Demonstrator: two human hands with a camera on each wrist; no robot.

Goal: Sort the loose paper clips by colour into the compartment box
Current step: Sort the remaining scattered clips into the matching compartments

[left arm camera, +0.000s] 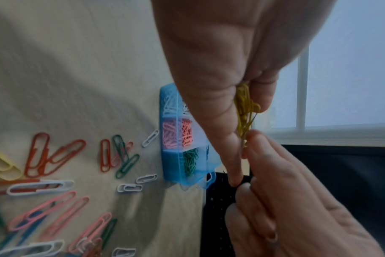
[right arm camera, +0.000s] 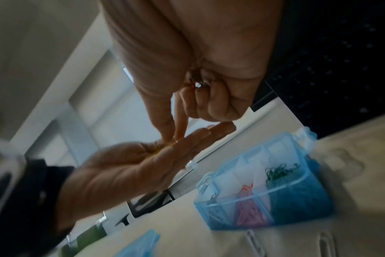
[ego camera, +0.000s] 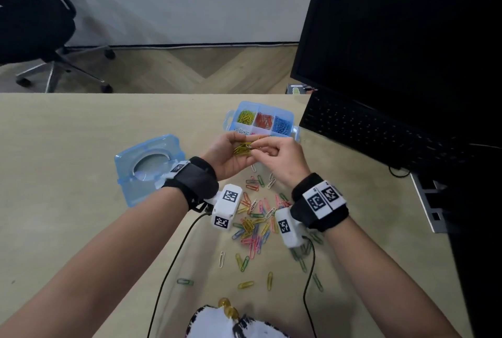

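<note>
Beige tabletop carries a heap of loose paper clips below the raised hands. Left hand cups a bunch of yellow clips, probably gathering one colour to tip in together; right hand has its grip pinched narrow on one yellow clip there. Beyond, the compartment box holds yellow, red, blue, white, pink and green clips, each separate

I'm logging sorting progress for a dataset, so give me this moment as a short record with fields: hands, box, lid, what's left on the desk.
left hand: cupped, holds a bunch of yellow clips
right hand: pinches a clip at that bunch
compartment box: open, beyond the hands; yellow, red, blue in the far row; white, pink, green in the near row
lid: off, left of the hands
loose clips: mixed colours, on the desk under the wrists
</note>
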